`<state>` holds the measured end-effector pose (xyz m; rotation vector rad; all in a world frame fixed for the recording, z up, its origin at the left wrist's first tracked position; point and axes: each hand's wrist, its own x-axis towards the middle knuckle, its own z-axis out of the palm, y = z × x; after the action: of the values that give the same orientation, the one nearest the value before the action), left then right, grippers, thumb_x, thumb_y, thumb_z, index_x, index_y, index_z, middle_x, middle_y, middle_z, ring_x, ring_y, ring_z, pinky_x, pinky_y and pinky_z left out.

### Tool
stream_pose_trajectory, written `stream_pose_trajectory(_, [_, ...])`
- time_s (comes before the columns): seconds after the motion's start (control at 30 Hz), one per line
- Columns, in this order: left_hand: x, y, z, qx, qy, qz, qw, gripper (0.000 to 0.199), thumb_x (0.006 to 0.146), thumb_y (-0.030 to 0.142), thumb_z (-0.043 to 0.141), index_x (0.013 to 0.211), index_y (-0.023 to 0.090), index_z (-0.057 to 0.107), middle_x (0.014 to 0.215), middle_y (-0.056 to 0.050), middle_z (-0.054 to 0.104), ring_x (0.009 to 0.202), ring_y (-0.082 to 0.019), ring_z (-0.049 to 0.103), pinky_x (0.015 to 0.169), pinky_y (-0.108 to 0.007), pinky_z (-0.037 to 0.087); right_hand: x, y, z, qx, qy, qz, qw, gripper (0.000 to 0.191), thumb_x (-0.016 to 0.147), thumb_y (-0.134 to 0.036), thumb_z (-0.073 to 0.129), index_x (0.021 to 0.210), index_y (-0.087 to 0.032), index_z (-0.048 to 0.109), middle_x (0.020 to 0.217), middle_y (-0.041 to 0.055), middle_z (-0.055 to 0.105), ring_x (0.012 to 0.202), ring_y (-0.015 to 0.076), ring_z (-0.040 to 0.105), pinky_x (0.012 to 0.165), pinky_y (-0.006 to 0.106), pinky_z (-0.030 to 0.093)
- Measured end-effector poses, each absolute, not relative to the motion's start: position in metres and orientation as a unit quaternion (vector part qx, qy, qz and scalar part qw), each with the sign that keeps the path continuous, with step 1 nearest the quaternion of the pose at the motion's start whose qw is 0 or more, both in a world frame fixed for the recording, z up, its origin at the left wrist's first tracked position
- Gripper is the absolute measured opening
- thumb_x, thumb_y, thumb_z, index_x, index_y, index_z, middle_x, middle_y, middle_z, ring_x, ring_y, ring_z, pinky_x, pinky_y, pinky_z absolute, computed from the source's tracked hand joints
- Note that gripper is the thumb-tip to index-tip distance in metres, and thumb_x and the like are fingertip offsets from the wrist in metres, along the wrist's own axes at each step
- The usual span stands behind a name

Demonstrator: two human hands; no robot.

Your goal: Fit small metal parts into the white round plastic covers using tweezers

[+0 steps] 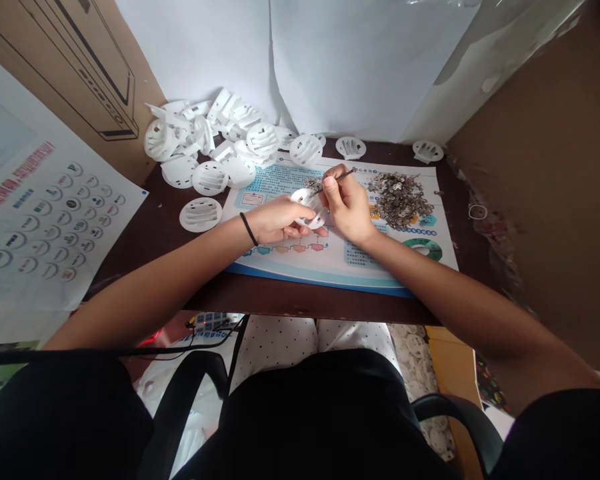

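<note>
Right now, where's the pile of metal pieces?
In the head view, the pile of metal pieces sits on the printed sheet, right of the right hand.

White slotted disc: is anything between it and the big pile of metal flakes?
Yes: the right hand, holding a thin dark tool, sits between the white slotted disc and the pile of metal flakes.

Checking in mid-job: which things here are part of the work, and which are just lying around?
Part of the work:
left hand holding a white slotted plastic disc
right hand holding a thin dark tool
heap of small metal pieces
pile of white slotted discs

Just lying about:
printed poster
cardboard box
small pale loop
</note>
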<state>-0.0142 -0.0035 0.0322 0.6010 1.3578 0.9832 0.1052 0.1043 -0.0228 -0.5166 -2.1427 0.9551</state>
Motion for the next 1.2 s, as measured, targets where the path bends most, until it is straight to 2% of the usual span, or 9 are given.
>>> stream_pose_trajectory(0.23, [-0.017, -0.003, 0.027, 0.269, 0.603, 0.423, 0.621, 0.011, 0.086, 0.002, 0.055, 0.079, 0.011, 0.058, 0.077, -0.020, 0.074, 0.042, -0.002, 0.038, 0.040, -0.016, 0.017, 0.104, 0.103, -0.023, -0.181, -0.848, 0.343, 0.362, 0.055, 0.102, -0.067, 0.026, 0.104, -0.023, 0.060, 0.079, 0.0031, 0.059, 0.074, 0.0185, 0.060, 0.075, 0.038, 0.055])
stream_pose_trajectory(0.43, [-0.015, -0.004, 0.027, 0.276, 0.605, 0.425, 0.614, 0.018, 0.085, 0.000, 0.051, 0.075, 0.015, 0.051, 0.071, -0.016, 0.073, 0.039, -0.001, 0.034, 0.040, -0.016, 0.017, 0.102, 0.105, -0.024, -0.138, -0.853, 0.313, 0.394, 0.053, 0.103, -0.066, 0.026, 0.091, -0.023, 0.054, 0.077, 0.0016, 0.055, 0.064, 0.0143, 0.051, 0.069, 0.034, 0.051])
stream_pose_trajectory(0.57, [-0.015, -0.004, 0.025, 0.279, 0.612, 0.428, 0.604, 0.017, 0.088, 0.001, 0.048, 0.080, 0.015, 0.052, 0.070, -0.013, 0.072, 0.043, -0.003, 0.043, 0.043, -0.015, 0.022, 0.101, 0.105, -0.025, -0.134, -0.855, 0.296, 0.403, 0.053, 0.102, -0.066, 0.025, 0.087, -0.023, 0.052, 0.077, 0.0016, 0.054, 0.065, 0.0137, 0.050, 0.068, 0.033, 0.049])
stream_pose_trajectory(0.7, [-0.016, -0.004, 0.021, 0.275, 0.622, 0.432, 0.592, 0.014, 0.085, 0.001, 0.055, 0.081, 0.015, 0.055, 0.070, -0.006, 0.067, 0.062, -0.010, 0.065, 0.051, -0.016, 0.036, 0.101, 0.105, -0.027, -0.133, -0.852, 0.298, 0.410, 0.051, 0.103, -0.064, 0.028, 0.086, -0.023, 0.052, 0.075, 0.0009, 0.052, 0.064, 0.0135, 0.047, 0.066, 0.033, 0.048])
stream_pose_trajectory(0.77, [-0.015, -0.004, 0.021, 0.280, 0.622, 0.435, 0.588, 0.015, 0.082, 0.001, 0.060, 0.084, 0.015, 0.056, 0.071, -0.004, 0.067, 0.065, -0.010, 0.066, 0.053, -0.017, 0.038, 0.101, 0.106, -0.028, -0.130, -0.852, 0.299, 0.410, 0.051, 0.103, -0.063, 0.029, 0.086, -0.022, 0.053, 0.076, 0.0014, 0.052, 0.065, 0.0139, 0.048, 0.067, 0.033, 0.048])
stream_pose_trajectory(1.0, [-0.012, -0.004, 0.023, 0.288, 0.630, 0.438, 0.573, 0.020, 0.079, 0.000, 0.064, 0.091, 0.016, 0.061, 0.072, -0.004, 0.068, 0.061, -0.010, 0.063, 0.054, -0.020, 0.040, 0.103, 0.102, -0.023, -0.149, -0.857, 0.310, 0.384, 0.054, 0.101, -0.068, 0.027, 0.084, -0.024, 0.054, 0.072, 0.0006, 0.052, 0.062, 0.0142, 0.047, 0.067, 0.033, 0.049])
stream_pose_trajectory(1.2, [-0.011, -0.004, 0.021, 0.296, 0.608, 0.459, 0.576, 0.018, 0.079, -0.002, 0.063, 0.082, 0.015, 0.058, 0.066, -0.003, 0.064, 0.056, -0.010, 0.062, 0.047, -0.019, 0.030, 0.105, 0.098, -0.015, -0.182, -0.863, 0.322, 0.344, 0.051, 0.102, -0.064, 0.031, 0.086, -0.024, 0.059, 0.078, 0.0036, 0.059, 0.068, 0.0166, 0.053, 0.074, 0.036, 0.052])
